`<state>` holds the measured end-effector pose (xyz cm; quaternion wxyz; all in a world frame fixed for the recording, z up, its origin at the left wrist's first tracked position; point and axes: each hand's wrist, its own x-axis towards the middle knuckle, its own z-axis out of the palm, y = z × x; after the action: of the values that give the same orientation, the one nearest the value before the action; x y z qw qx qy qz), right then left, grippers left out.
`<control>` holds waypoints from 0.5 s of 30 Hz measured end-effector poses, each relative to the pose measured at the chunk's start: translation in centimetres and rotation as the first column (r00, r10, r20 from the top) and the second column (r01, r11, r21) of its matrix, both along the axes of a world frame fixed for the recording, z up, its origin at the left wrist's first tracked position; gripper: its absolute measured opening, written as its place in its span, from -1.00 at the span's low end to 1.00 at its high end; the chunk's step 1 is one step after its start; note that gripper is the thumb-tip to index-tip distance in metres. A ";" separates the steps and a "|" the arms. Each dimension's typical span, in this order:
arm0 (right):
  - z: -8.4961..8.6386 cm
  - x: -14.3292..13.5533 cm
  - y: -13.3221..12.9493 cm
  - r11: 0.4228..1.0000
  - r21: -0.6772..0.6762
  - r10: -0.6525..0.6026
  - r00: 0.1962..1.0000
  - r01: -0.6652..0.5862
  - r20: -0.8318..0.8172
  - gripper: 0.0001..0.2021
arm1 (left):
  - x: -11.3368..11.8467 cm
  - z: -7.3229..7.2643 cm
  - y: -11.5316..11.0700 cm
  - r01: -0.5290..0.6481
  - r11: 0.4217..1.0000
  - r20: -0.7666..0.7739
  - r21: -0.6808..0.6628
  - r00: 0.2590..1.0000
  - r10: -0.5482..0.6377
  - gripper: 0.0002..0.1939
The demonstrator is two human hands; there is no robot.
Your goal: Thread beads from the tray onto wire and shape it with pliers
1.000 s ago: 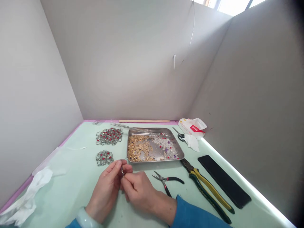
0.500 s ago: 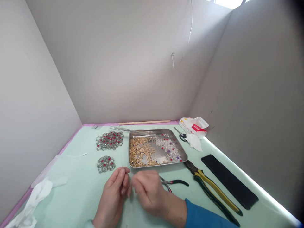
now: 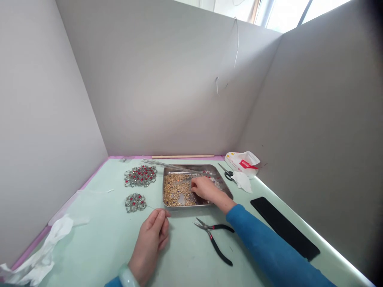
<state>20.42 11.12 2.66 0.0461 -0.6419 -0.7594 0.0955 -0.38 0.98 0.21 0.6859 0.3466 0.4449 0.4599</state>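
My left hand (image 3: 154,235) is closed in a pinch on a thin wire (image 3: 150,207), which leads to the small round beaded piece (image 3: 135,202) with red beads. Over the metal tray (image 3: 197,207), my right hand (image 3: 205,188) reaches in with curled fingertips down at the beads; what they hold is hidden. Gold beads (image 3: 176,189) fill the tray's left part, and clear, red and purple beads lie to the right, partly covered by the hand. Left of the tray rests a larger beaded piece (image 3: 140,175). Small pliers (image 3: 211,228) lie spread below my right forearm.
Thin metal rods (image 3: 167,164) lie across the tray's back edge. Scissors (image 3: 228,174), a crumpled tissue (image 3: 243,181) and a tissue pack (image 3: 243,162) are at the back right. A black strip (image 3: 284,227) lies right, white cloth (image 3: 44,251) left, a wooden stick (image 3: 182,156) behind.
My right hand has moved from beside my left hand forward into the tray. The small pliers now show fully, while my sleeve covers the large yellow-green pliers. The view has tilted up slightly.
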 end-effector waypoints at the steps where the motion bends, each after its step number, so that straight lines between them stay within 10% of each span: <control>1: 0.0 -0.2 0.2 1.000 -0.014 0.007 1.000 -0.007 0.021 -0.83 | -0.1 -0.1 0.0 0.010 1.000 0.003 0.013 1.000 -0.010 -0.66; 15: 0.4 -2.6 0.7 0.986 -0.165 -0.030 0.999 0.035 0.034 -0.88 | 0.0 -0.5 0.0 0.029 0.984 0.001 0.175 1.000 -0.030 -0.72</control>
<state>17.84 11.83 3.03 -0.0176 -0.6573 -0.7388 0.1476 -0.35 0.98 -0.28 0.6603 0.4113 0.3963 0.4877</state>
